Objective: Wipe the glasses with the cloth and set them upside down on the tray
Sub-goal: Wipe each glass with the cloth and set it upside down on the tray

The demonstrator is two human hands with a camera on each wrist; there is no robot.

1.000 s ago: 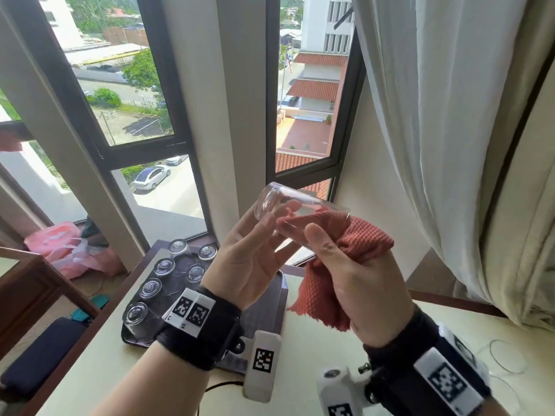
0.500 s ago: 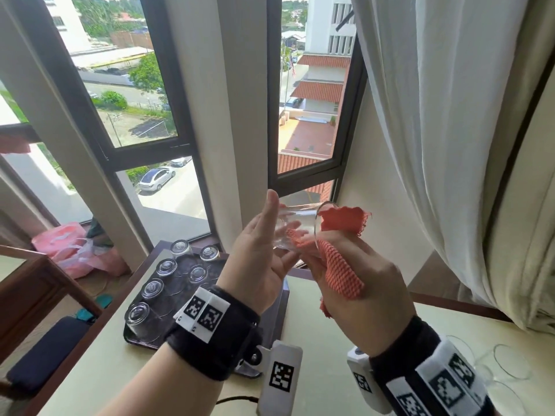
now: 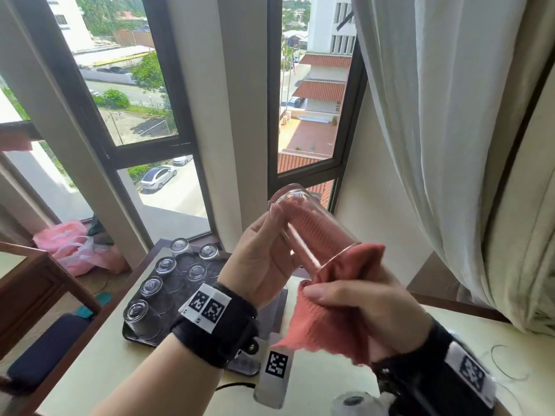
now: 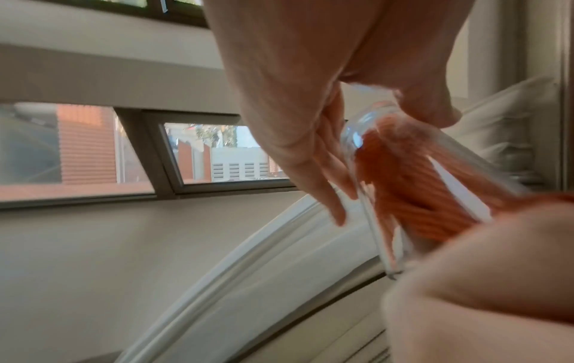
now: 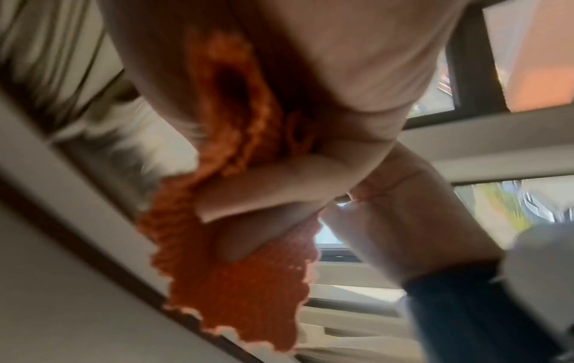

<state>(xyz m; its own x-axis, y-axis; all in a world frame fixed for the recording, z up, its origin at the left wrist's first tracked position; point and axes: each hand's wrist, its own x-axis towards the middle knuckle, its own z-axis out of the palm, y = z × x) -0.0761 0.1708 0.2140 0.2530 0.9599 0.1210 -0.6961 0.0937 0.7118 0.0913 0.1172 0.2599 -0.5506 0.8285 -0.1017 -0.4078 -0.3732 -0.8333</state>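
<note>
While six glasses (image 3: 168, 274) are already set upside down on the tray (image 3: 271, 322), one glass (image 3: 312, 229) is gripped by the left hand (image 3: 258, 262) and the cloth (image 3: 327, 319) is pinched inside it by the right hand (image 3: 369, 307), so wiping is not done.

Bright daylight through the windows (image 3: 144, 94), head view sharp, edges bowed, wrist views motion-blurred

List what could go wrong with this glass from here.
1. The glass is in mid-air, tilted, and the left hand grips only its base end; a hard twist of the cloth stuffed inside could slip it loose.
2. Six glasses already stand on the tray just below the hands, so a dropped glass could strike them.
</note>
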